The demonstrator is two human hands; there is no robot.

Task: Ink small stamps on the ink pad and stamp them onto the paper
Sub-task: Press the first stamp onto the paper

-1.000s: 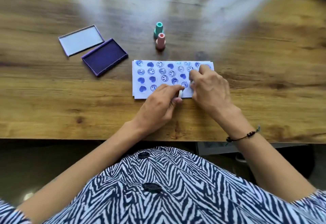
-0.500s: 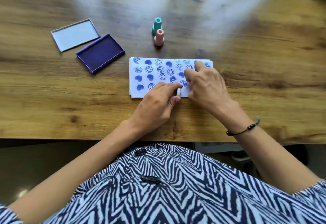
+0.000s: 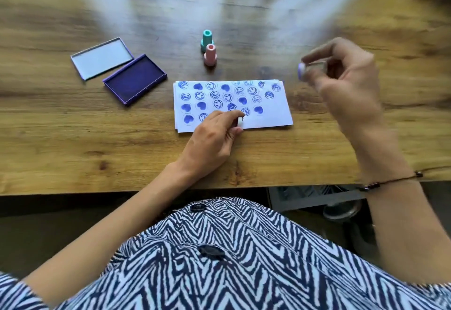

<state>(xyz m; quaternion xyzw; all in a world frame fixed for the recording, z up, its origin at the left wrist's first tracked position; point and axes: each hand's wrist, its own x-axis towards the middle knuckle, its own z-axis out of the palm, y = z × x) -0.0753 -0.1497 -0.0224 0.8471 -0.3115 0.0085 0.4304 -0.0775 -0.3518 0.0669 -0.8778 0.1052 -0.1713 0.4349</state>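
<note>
Paper (image 3: 266, 117), white, several sheets stacked, lying flat at the centre of the desk (image 3: 73, 139), its long edge parallel to the desk's near edge. We count four loose rows of blue smiley and heart prints covering most of it; the bare room left is the strip along its 6 o'clock edge and the corner toward 4 o'clock. We judge the task well along, with space for only a few more prints.

Left hand (image 3: 214, 139), resting on the paper's 6 o'clock edge, fingers closed around a small white stamp (image 3: 240, 122) pinched against the sheet.

Right hand (image 3: 346, 82), raised in the air at 3 o'clock of the paper, blurred, thumb and fingers closed on a second small stamp (image 3: 302, 70) whose blue-tinted face points toward the paper.

Ink pad (image 3: 135, 79), open, dark purple, at 9 o'clock of the paper and apart from it; its lid (image 3: 101, 57) lies just beyond, at 10 o'clock.

Teal stamp (image 3: 207, 40) and pink stamp (image 3: 210, 54), upright, touching or nearly so, at 12 o'clock of the paper.

Open desk lies wide on every side; we see the path from right hand to ink pad crossing over the two upright stamps or the paper.
</note>
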